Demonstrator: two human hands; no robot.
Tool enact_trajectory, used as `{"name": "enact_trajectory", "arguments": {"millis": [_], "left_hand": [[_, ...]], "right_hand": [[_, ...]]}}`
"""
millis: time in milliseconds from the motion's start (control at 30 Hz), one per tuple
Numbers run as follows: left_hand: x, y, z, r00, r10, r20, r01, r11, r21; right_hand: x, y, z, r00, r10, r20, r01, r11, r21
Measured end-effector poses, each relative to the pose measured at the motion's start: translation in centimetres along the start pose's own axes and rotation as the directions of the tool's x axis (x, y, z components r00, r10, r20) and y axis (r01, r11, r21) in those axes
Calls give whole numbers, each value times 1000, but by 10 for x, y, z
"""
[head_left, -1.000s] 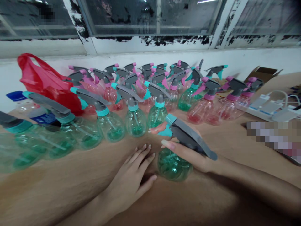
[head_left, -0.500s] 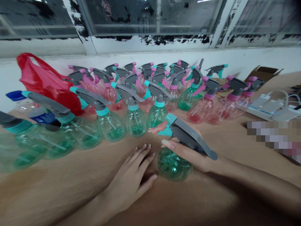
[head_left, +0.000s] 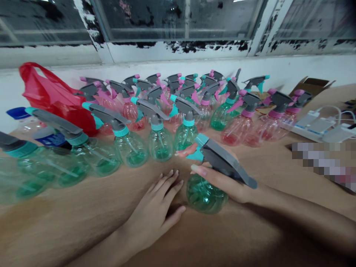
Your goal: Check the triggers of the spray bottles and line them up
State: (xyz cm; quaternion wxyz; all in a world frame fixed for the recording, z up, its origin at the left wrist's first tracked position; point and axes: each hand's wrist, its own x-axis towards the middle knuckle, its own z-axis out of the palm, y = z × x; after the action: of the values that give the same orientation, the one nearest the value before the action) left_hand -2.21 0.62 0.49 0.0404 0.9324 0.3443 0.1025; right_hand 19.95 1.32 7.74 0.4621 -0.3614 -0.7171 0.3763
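A green spray bottle (head_left: 206,194) with a grey and teal trigger head stands on the brown table (head_left: 83,222) in front of me. My right hand (head_left: 222,178) is wrapped round its neck just under the trigger head, thumb on the near side. My left hand (head_left: 158,211) lies flat on the table just left of the bottle, fingers spread, thumb almost touching its base. Behind stand several green spray bottles (head_left: 160,142) in a row and several pink spray bottles (head_left: 241,128) further back.
A red plastic bag (head_left: 52,96) and a blue-capped bottle (head_left: 27,124) sit at the back left against the white wall. A white power strip (head_left: 319,129) with cables lies at the right, a cardboard box (head_left: 313,87) behind it.
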Motion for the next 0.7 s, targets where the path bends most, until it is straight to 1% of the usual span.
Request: {"name": "enact_trajectory", "arguments": {"millis": [333, 467, 600, 700], "left_hand": [[0, -2, 2, 1000, 3, 9, -3, 1000, 4], [0, -1, 1, 1000, -2, 8, 1, 1000, 5], [1, 0, -1, 1000, 3, 25, -3, 1000, 14], [2, 0, -1, 1000, 1, 15, -2, 1000, 16]], "right_hand": [[-1, 2, 0, 1000, 27, 9, -27, 999, -20], [-1, 3, 1, 1000, 2, 20, -2, 1000, 14], [-1, 1, 0, 1000, 1, 13, -1, 998, 67], [0, -1, 0, 1000, -8, 18, 6, 997, 78]]}}
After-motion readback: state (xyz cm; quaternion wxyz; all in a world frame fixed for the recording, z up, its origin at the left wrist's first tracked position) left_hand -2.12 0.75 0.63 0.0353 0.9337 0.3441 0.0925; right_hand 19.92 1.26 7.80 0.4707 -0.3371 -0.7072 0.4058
